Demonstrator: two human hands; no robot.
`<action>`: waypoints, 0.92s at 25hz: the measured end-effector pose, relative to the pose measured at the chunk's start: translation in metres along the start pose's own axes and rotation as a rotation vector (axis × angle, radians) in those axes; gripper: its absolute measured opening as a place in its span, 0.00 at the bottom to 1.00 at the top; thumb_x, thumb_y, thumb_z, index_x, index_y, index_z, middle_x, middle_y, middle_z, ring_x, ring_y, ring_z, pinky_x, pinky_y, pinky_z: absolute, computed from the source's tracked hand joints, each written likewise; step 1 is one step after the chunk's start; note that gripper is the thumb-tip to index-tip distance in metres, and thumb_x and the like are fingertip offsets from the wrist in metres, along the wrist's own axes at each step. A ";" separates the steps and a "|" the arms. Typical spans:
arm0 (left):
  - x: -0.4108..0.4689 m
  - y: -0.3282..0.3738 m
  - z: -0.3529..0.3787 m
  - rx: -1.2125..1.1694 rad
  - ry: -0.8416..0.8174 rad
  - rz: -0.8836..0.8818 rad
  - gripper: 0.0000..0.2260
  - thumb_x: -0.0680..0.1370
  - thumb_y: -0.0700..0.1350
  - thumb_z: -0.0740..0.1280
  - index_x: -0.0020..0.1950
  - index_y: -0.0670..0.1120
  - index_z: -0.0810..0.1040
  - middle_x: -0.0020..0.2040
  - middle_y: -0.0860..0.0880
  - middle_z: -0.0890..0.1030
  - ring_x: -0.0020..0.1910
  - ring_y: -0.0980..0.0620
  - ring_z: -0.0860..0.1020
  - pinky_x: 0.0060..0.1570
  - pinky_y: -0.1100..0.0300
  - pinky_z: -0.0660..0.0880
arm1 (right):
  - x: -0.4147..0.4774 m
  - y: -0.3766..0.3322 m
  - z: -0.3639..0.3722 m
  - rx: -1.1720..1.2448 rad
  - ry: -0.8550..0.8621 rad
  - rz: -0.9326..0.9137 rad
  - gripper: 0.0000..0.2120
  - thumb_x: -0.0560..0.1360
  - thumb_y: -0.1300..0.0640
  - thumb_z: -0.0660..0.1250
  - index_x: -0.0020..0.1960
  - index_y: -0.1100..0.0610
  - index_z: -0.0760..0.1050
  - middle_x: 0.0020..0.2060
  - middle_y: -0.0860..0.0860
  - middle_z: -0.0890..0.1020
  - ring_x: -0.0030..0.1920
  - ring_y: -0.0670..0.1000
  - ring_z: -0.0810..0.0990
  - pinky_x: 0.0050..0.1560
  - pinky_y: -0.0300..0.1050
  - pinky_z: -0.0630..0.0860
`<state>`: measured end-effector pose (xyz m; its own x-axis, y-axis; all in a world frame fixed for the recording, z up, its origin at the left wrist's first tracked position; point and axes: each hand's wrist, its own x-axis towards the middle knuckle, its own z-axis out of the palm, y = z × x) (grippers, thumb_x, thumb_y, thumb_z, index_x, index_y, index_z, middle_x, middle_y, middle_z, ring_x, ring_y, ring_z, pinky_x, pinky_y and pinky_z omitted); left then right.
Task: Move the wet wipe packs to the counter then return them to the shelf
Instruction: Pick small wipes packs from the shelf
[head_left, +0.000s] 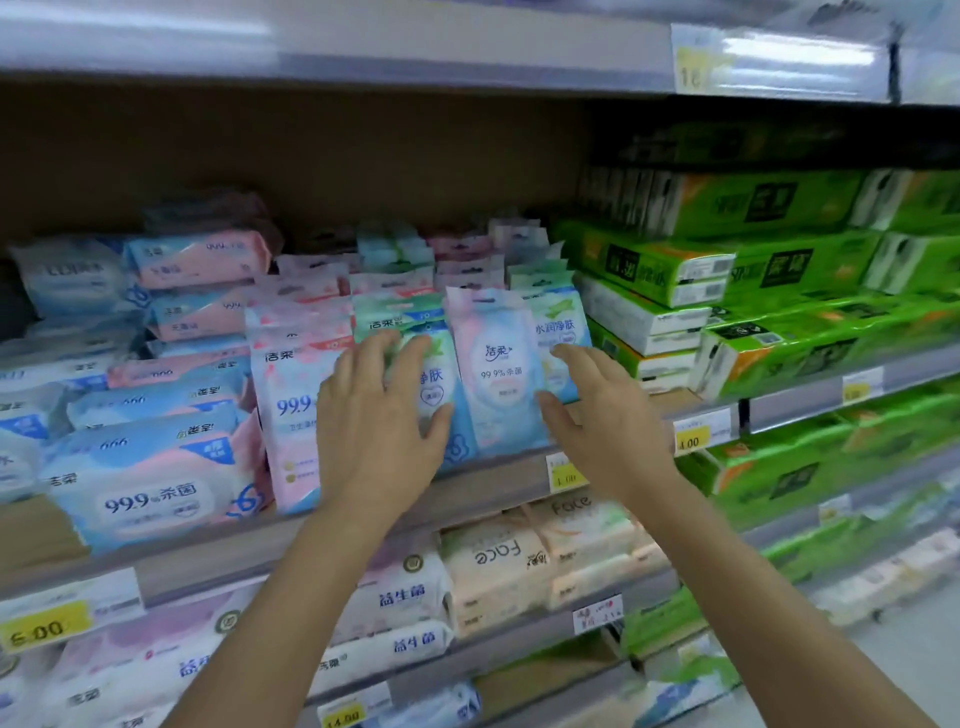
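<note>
Legend, as I am reading it from the remote feed: the pink-white wipe pack (498, 369), standing at the front edge of the middle shelf (218, 558), is showing "洁柔" and "99.9% 杀菌". The green-blue pack (563, 325) just right of it is showing "水润净肤". The large blue pack (150, 493) toward the left end is showing "99.9% 杀菌". The beige tissue packs (571, 525) below are showing "Face". On the shelf's front edge, the left price tag (41, 630) is reading "6.00" and the right price tag (690, 441) "4.00".

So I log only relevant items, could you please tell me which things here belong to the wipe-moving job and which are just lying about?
Job: left hand, right hand, green-blue wet wipe pack, pink-white wet wipe pack, shelf.
Lying about: green tissue packs, Face tissue packs, yellow price tag.
</note>
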<state>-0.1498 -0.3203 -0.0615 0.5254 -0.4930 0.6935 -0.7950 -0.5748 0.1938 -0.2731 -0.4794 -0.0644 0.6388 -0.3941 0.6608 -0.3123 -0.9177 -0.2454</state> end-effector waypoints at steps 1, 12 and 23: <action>0.005 -0.001 0.002 0.029 0.004 -0.015 0.28 0.68 0.51 0.73 0.65 0.46 0.73 0.62 0.42 0.73 0.60 0.40 0.69 0.54 0.46 0.69 | 0.008 0.002 0.009 0.045 -0.037 0.028 0.23 0.76 0.51 0.65 0.67 0.60 0.69 0.60 0.57 0.78 0.54 0.60 0.78 0.48 0.50 0.75; 0.037 -0.017 0.002 0.113 -0.032 -0.038 0.46 0.56 0.66 0.75 0.70 0.52 0.66 0.67 0.47 0.69 0.64 0.47 0.60 0.61 0.51 0.55 | 0.033 0.006 0.042 0.445 -0.155 0.243 0.17 0.70 0.43 0.70 0.42 0.53 0.67 0.29 0.46 0.70 0.30 0.46 0.70 0.29 0.42 0.62; 0.074 -0.022 -0.029 0.134 -0.288 -0.073 0.45 0.51 0.69 0.70 0.66 0.59 0.68 0.61 0.55 0.71 0.62 0.49 0.64 0.51 0.60 0.49 | 0.041 0.006 0.033 0.326 -0.136 0.160 0.34 0.70 0.45 0.71 0.70 0.56 0.63 0.63 0.51 0.73 0.64 0.54 0.71 0.60 0.49 0.71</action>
<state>-0.1024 -0.3254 0.0055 0.6590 -0.6009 0.4523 -0.7152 -0.6869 0.1294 -0.2257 -0.5024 -0.0617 0.6942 -0.5169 0.5010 -0.1903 -0.8030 -0.5648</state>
